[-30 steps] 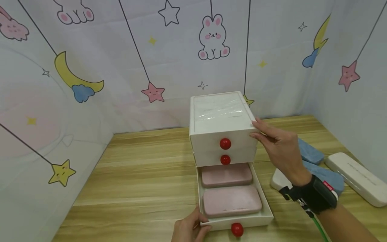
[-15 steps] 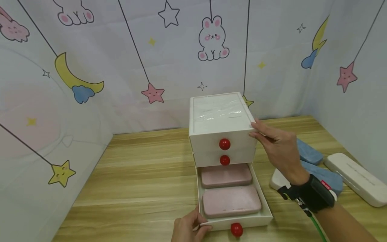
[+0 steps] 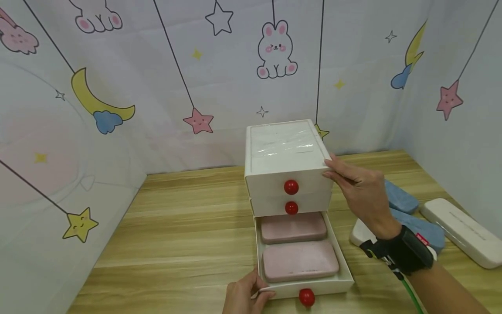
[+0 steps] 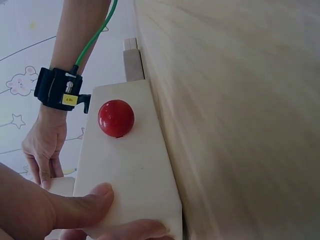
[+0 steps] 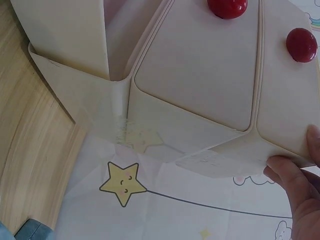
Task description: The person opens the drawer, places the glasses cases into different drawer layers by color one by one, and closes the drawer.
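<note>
A white three-tier drawer unit (image 3: 288,146) with red ball knobs stands on the table. Its bottom drawer (image 3: 306,288) is pulled out, while the two upper drawers are closed. Inside the bottom drawer lie two pink cases (image 3: 301,261), one behind the other; the rear one is partly hidden under the unit. My left hand (image 3: 243,295) pinches the drawer's front left corner, thumb (image 4: 95,202) against the front panel beside the red knob (image 4: 116,118). With my right hand (image 3: 362,192) I grip the unit's upper front right corner, also seen in the right wrist view.
Right of the unit, two blue cases (image 3: 421,229) and a white case (image 3: 462,231) lie on the wooden table (image 3: 176,244). Another white case (image 3: 361,233) is partly hidden behind my right wrist. A cartoon-printed curtain (image 3: 227,74) surrounds the back and sides.
</note>
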Motion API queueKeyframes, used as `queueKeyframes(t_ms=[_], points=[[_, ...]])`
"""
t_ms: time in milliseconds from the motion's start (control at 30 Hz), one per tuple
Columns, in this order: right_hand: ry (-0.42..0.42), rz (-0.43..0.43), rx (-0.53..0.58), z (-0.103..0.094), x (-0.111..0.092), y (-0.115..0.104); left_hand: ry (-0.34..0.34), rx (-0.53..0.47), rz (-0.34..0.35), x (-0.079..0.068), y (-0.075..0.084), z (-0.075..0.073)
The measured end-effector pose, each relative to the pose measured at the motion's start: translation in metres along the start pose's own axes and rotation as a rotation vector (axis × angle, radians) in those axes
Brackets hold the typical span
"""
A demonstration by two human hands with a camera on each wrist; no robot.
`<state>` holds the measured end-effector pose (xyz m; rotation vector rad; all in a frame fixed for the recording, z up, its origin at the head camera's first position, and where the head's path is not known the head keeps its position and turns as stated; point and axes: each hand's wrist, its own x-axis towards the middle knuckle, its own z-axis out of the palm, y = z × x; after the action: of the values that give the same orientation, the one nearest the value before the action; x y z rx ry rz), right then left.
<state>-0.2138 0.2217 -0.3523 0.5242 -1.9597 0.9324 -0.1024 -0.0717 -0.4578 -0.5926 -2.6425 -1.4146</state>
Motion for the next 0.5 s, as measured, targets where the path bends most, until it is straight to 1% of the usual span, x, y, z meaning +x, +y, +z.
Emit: queueKeyframes(t_ms=[267, 433, 500], points=[[0.004, -0.017, 0.012, -0.0009, 0.0008, 0.0011, 0.0, -0.001, 0.004, -0.0005, 0.0007, -0.0012], [-0.02, -0.013, -0.023, -0.0025, 0.0007, 0.0023, 0.027, -0.004, 0.007, -0.0002, 0.0005, -0.003], [-0.024, -0.02, -0.034, -0.0034, 0.0014, 0.0027, 0.025, -0.011, -0.002, 0.0007, 0.0005, -0.0037]])
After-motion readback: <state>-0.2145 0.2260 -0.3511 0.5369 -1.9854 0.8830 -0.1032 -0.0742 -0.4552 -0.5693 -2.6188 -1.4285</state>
